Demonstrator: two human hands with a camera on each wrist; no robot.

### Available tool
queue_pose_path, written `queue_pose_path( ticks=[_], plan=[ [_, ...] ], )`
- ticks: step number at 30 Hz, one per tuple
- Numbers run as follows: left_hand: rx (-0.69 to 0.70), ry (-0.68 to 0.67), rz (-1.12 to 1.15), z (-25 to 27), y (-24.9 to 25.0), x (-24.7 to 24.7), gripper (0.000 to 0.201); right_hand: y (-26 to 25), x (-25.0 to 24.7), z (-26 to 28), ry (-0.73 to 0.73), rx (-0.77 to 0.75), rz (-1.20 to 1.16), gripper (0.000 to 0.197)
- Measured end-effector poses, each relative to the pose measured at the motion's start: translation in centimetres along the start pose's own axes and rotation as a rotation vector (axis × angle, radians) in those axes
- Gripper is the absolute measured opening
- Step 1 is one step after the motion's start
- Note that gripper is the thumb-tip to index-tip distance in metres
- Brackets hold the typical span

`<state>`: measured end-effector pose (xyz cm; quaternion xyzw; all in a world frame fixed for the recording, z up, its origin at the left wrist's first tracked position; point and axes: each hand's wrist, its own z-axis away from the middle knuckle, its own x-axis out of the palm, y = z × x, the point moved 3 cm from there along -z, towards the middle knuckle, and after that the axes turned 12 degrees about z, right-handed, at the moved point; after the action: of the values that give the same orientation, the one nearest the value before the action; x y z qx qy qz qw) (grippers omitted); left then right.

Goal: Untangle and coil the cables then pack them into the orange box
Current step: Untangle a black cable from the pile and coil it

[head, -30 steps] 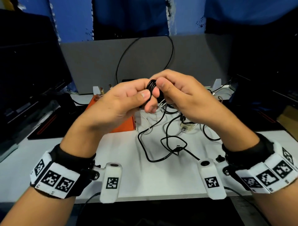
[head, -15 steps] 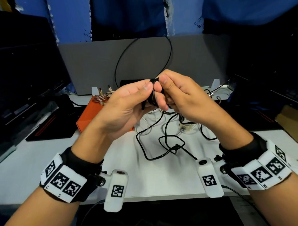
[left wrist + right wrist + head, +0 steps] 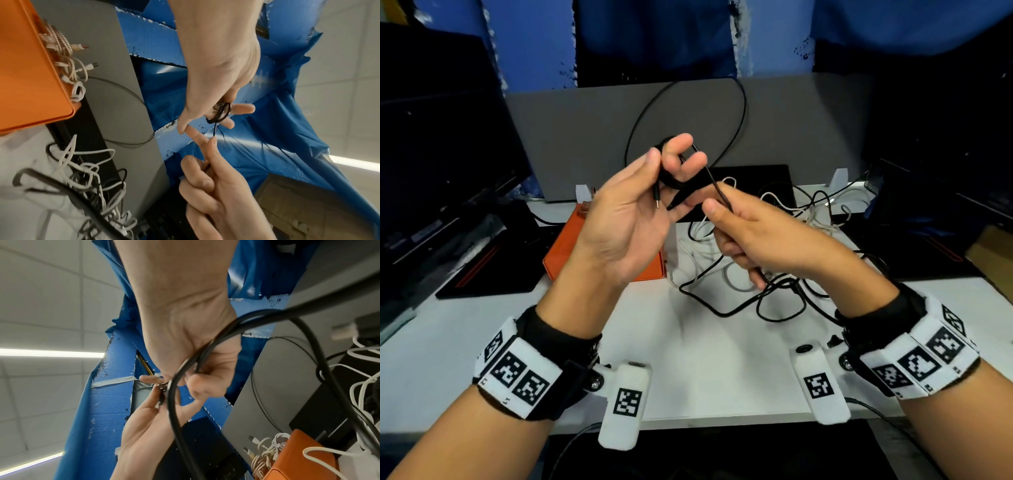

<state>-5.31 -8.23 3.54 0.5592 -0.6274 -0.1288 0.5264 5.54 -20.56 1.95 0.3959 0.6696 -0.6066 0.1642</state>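
- The left hand (image 3: 626, 219) is raised palm-up at the centre of the head view, with a small tight coil of thin black cable (image 3: 671, 174) looped round its fingers; the thumb closes in from about 9 o'clock of the coil, so this hand grips the coil.
- The right hand (image 3: 753, 236) sits just beside it, at roughly 4 o'clock from the coil, with thumb and forefinger pinching the free run of the same thin black cable.
- Between the two hands the free run is short and nearly straight, its long axis slanting from the coil at 11 o'clock down to the right hand's pinch at 5 o'clock.
- A short plug end (image 3: 656, 198) hangs from the coil over the left palm, pointing toward 6 o'clock.
- Past the right hand the cable drops to the white tabletop (image 3: 551, 325) and joins a loose tangle of black and white cables (image 3: 774, 274) at about 5 o'clock from the hands.
- The flat orange plastic box (image 3: 571, 246) lies on the table at about 7 o'clock from the coil, partly behind the left hand; the left hand is clearly the nearer one.
- In the left wrist view, pale coiled cables (image 3: 65, 53) already poke from the box.
- Judgement: the next wrap needs the right hand to carry its slack up and over the left fingers, so the slant between pinch and coil is what matters.
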Motion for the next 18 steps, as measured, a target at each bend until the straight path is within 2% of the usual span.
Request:
queue_pose_path(
  ticks=[4,7,10,13,14,16,18],
  plan=[
    [0.055,-0.052,-0.438,0.0,-0.9,0.0,0.032,0.3,1.3,0.1,-0.154,0.059,0.124,0.027],
    [0.068,-0.16,-0.771,0.1,-1.5,0.1,0.03,0.5,0.9,0.5,-0.241,0.116,0.196,0.032],
    [0.108,-0.285,-1.226,0.4,-1.3,0.5,0.035,0.6,0.4,0.8,-0.304,0.109,0.206,0.041],
    [0.169,-0.266,-1.615,0.8,-1.2,0.8,0.023,0.6,0.2,1.0,-0.359,0.067,0.223,0.033],
    [0.155,-0.263,-1.663,0.7,-1.2,0.7,0.023,0.7,-0.1,1.0,-0.362,0.064,0.232,0.028],
    [0.04,-0.252,-1.696,0.2,-1.2,-0.3,0.024,0.7,-1.0,1.1,-0.318,0.049,0.22,0.023],
    [-0.147,-0.291,-1.522,0.1,-0.9,-1.3,0.027,0.4,-2.5,1.2,-0.193,-0.008,0.199,0.024]
  ],
)
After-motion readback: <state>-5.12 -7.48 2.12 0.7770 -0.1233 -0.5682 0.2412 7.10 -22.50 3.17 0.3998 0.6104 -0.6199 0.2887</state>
